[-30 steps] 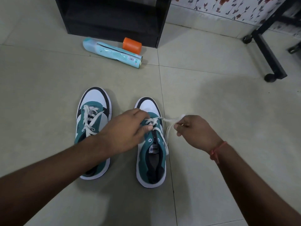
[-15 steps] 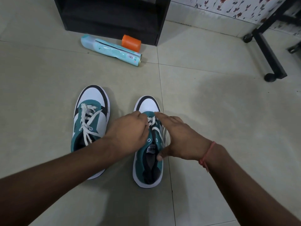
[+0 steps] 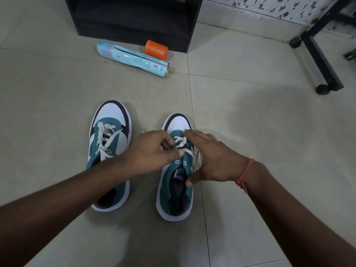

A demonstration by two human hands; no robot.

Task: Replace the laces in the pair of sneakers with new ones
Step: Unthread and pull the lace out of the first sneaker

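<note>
Now we are pinching the white lace (image 3: 180,142) with our curled left hand (image 3: 152,151), while our right hand (image 3: 210,160), fingers straight, is resting on the right sneaker (image 3: 176,189), just beside the left sneaker (image 3: 109,143).

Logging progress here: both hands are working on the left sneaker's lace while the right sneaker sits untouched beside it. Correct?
Not quite: the sneakers are swapped. The head view shows the left hand pinching the white lace of the right sneaker, with the right hand resting on that same shoe. The left sneaker is the one that sits untouched beside it.
</note>
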